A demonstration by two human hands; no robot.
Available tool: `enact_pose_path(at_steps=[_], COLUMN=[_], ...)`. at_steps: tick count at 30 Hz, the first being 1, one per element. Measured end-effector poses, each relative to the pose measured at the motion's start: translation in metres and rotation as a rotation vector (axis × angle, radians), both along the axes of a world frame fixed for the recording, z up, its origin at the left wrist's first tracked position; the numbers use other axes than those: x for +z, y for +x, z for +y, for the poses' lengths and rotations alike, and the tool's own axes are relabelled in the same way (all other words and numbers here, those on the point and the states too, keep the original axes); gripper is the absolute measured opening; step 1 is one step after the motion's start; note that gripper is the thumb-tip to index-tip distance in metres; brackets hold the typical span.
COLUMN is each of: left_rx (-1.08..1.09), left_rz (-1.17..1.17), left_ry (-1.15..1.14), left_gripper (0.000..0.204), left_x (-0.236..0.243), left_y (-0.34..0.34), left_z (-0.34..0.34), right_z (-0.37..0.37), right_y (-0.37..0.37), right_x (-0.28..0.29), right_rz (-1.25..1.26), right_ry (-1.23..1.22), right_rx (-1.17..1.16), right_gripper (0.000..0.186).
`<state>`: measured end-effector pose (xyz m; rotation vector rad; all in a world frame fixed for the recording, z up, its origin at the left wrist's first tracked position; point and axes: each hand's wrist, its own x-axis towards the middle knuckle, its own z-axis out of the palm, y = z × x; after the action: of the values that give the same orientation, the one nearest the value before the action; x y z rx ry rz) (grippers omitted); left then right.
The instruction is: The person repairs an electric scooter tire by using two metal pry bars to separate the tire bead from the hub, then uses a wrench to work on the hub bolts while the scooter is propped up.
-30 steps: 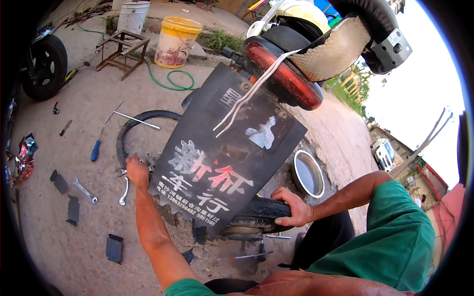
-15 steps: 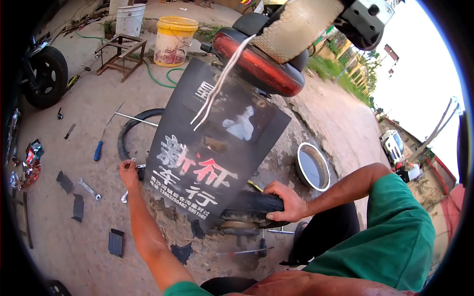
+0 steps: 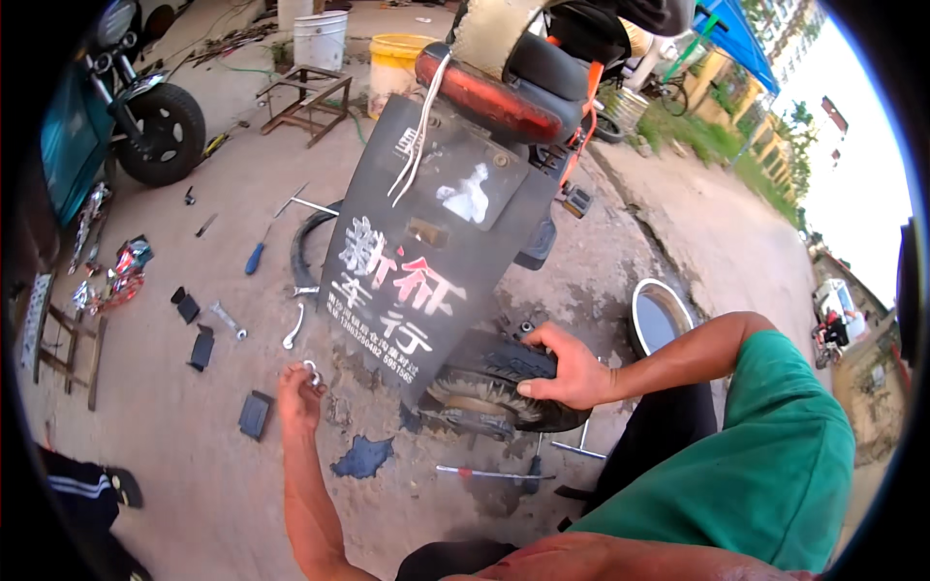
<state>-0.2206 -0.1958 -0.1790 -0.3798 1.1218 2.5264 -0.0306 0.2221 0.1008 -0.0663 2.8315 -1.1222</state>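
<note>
My right hand (image 3: 572, 373) grips the worn black tyre (image 3: 504, 358) of a wheel, thumb on the near side and fingers over the tread. The wheel sits below a black mud flap (image 3: 387, 242) with printed characters, behind the red tail light (image 3: 484, 97) of an electric bike. My left hand (image 3: 299, 397) is held above the ground, left of the flap, its fingertips pinched on a small silvery metal piece (image 3: 311, 372). Whether that is a nut or a washer I cannot tell. Beyond it a silvery wrench (image 3: 294, 326) lies on the ground.
A basin of water (image 3: 662, 318) stands right of the wheel. Another wrench (image 3: 229, 321), a blue-handled screwdriver (image 3: 254, 259) and black plastic pieces (image 3: 255, 415) lie leftward. A T-handle tool (image 3: 579, 449) lies near my leg. Another person's shoe (image 3: 124, 487) shows lower left.
My left hand has come back from beside the flap toward me, still pinching the small metal piece. My right hand stays on the tyre. The view has shifted, showing more at the left.
</note>
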Motion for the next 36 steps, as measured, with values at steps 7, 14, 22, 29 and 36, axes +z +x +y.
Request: enact_pose_path(at_steps=[7,14,22,29,36], left_rx=[0.067,-0.104,-0.216,-0.219,-0.202], left_rz=[-0.158,-0.072,-0.088,-0.065,-0.100], left_ry=[0.236,0.050,0.000,0.018,0.082], left_gripper=[0.009,0.006,0.009,0.011,0.014], left_x=[-0.004,0.028,0.064,0.071,0.066], left_y=[0.147,0.192,0.211,0.239,0.261], left_z=[0.036,0.083,0.135,0.137,0.136], right_z=[0.000,0.007,0.024,0.025,0.021], right_y=[-0.002,-0.011,0.003,0.008,-0.001], right_x=[-0.006,-0.010,-0.021,-0.023,-0.024], right_rz=[0.043,0.138,0.104,0.096,0.062], right_ry=[-0.079,-0.108,-0.118,-0.115,-0.125], right_rx=[0.031,0.091,0.050,0.019,0.025], right_gripper=[0.061,0.061,0.064,0.068,0.071])
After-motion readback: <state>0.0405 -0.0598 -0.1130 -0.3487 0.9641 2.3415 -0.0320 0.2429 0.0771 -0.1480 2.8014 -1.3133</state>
